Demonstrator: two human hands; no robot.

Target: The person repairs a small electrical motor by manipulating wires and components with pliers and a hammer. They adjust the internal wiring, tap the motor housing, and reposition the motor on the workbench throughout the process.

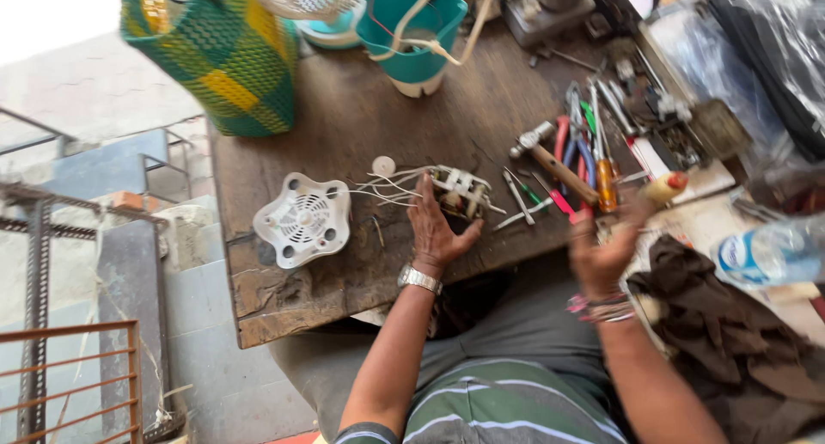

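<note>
My left hand [436, 227] rests flat on the wooden workbench [344, 126], fingers spread, touching a small electric motor [461, 192] with white wires trailing left. A white round vented plastic cover [302, 220] lies to the left of it. My right hand [612, 248], blurred with motion, grips a tool with a yellow and red handle [665, 187] at the bench's right edge. A watch sits on my left wrist, bangles on the right.
Hammer [550, 162], pliers, screwdrivers [605, 173] and small tools lie in a heap at the right. A green-yellow woven basket [219, 53] and a teal plastic housing [414, 31] stand at the back. A dark rag [722, 324] and plastic bottle [769, 252] sit at right.
</note>
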